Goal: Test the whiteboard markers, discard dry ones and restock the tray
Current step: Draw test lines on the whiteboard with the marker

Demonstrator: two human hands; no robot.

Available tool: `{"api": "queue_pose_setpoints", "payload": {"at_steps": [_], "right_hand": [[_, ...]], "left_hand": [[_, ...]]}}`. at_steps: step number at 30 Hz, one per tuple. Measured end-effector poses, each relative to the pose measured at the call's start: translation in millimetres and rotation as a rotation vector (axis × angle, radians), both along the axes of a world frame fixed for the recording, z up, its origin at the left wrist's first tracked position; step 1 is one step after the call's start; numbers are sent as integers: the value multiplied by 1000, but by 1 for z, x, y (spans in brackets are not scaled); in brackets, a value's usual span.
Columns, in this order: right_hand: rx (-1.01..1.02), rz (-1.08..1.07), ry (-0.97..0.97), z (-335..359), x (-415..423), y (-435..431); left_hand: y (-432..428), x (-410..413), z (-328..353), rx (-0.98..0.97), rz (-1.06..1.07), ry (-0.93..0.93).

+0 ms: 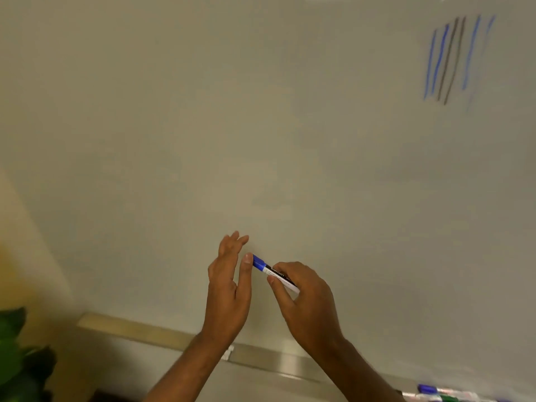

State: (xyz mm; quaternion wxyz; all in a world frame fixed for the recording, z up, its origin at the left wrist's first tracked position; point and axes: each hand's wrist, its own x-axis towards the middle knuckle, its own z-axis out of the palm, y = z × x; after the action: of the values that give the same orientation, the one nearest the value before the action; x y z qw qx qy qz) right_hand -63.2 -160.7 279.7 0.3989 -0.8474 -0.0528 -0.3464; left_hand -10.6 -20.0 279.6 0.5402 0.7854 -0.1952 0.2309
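Observation:
A blue-capped whiteboard marker (274,272) with a white barrel points up and left in front of the whiteboard (261,140). My right hand (307,300) grips its barrel. My left hand (230,288) stands beside the cap with fingers straight, its thumb tip touching the blue cap end. Several blue and dark test strokes (455,59) mark the board's upper right. More markers (443,394), blue and green among them, lie at the bottom right on the tray.
The metal marker tray (275,361) runs along the board's lower edge, with a small white clip (227,353) on it. A green leafy plant (17,352) stands at the lower left beside a yellowish wall (17,242).

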Motion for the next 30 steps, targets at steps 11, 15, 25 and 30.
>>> {"api": "queue_pose_setpoints", "payload": {"at_steps": [11, 15, 25, 30], "right_hand": [[-166, -13, 137, -130, 14, 57], [-220, 19, 229, -171, 14, 76], [-333, 110, 380, -267, 5, 117], [-393, 158, 462, -311, 3, 140]], "left_hand": [[90, -11, -135, 468, 219, 13], [118, -24, -176, 560, 267, 109], [178, -47, -268, 686, 303, 315], [200, -56, -309, 773, 353, 390]]}}
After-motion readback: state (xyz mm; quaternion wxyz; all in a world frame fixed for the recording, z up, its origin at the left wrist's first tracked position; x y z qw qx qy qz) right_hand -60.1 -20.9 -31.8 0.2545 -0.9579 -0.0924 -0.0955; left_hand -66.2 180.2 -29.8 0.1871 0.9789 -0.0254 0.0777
